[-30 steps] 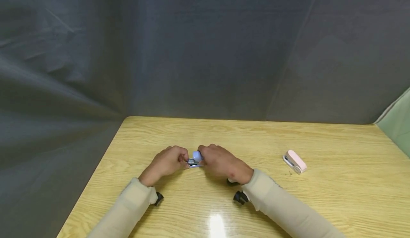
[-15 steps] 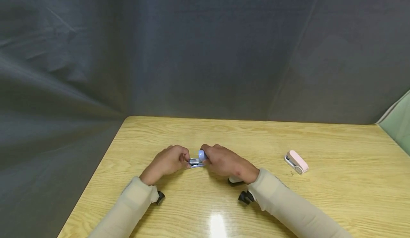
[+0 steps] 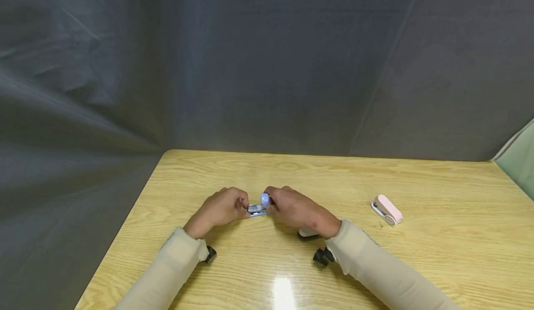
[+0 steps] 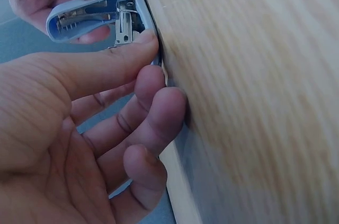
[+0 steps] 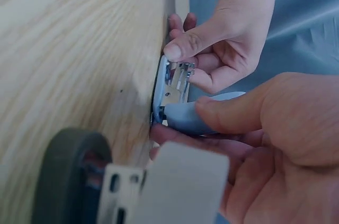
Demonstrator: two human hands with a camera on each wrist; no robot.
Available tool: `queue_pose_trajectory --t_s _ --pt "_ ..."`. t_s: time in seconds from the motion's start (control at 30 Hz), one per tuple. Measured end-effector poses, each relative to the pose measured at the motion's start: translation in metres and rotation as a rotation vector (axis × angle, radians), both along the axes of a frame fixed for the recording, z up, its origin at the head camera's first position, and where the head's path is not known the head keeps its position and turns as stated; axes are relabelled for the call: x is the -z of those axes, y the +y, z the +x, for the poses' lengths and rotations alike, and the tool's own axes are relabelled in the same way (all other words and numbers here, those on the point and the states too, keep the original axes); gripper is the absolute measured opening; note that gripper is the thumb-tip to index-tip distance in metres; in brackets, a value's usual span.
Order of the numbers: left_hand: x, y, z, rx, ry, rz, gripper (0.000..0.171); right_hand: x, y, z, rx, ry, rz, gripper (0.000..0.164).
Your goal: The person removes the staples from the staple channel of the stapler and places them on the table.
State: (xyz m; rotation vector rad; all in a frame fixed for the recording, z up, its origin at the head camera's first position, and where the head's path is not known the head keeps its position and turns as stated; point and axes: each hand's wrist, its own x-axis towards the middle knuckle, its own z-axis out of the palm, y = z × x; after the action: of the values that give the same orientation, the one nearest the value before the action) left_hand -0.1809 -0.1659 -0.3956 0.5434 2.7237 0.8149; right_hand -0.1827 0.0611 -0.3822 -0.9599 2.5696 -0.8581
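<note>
A small light-blue stapler (image 3: 257, 210) is between my two hands on the wooden table, its top cover swung up and its metal staple magazine bared. My left hand (image 3: 221, 210) pinches the stapler's front end between thumb and fingers. On the other side my right hand (image 3: 298, 210) grips the raised cover (image 5: 185, 117), thumb on top and fingers beneath. From the left wrist view, the hollow inside of the cover (image 4: 85, 17) shows a spring and ribs. Whether staples lie in the magazine (image 5: 177, 83) I cannot tell.
A pink and white stapler (image 3: 386, 209) lies on the table (image 3: 454, 236) to the right, with tiny dark bits beside it. A white and dark object (image 3: 308, 232) with a metal part sits partly under my right wrist. Dark sheeting (image 3: 267, 69) rises behind the table.
My right hand has moved a little to the right, drawing the blue cover further back from the magazine. The left hand keeps its pinch with hardly any shift.
</note>
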Motion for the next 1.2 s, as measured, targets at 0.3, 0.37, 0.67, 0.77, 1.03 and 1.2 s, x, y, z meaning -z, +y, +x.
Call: queue_pose_trajectory --t_s 0.3,0.37,0.67,0.77,1.03,1.2 --pt "-0.001 0.003 -0.001 0.013 -0.001 -0.007 0.017 0.001 0.007 0.003 -0.015 -0.027 0.024 0.010" --pt "-0.001 0.003 -0.001 0.013 0.000 -0.013 0.017 0.002 0.007 0.003 -0.020 -0.013 0.033 0.010" --pt "-0.002 0.004 -0.001 0.015 -0.012 -0.029 0.017 0.000 0.010 0.002 -0.003 -0.021 -0.005 0.003" --pt "-0.002 0.004 -0.001 0.016 -0.008 -0.028 0.017 0.000 0.013 0.001 -0.010 -0.033 -0.013 0.003" --pt "-0.002 0.004 -0.001 -0.005 -0.004 -0.038 0.017 0.004 0.018 -0.002 -0.025 -0.031 -0.027 0.010" --pt "-0.002 0.005 0.000 -0.002 -0.004 -0.031 0.017 0.004 0.019 -0.004 -0.011 -0.027 -0.017 0.012"
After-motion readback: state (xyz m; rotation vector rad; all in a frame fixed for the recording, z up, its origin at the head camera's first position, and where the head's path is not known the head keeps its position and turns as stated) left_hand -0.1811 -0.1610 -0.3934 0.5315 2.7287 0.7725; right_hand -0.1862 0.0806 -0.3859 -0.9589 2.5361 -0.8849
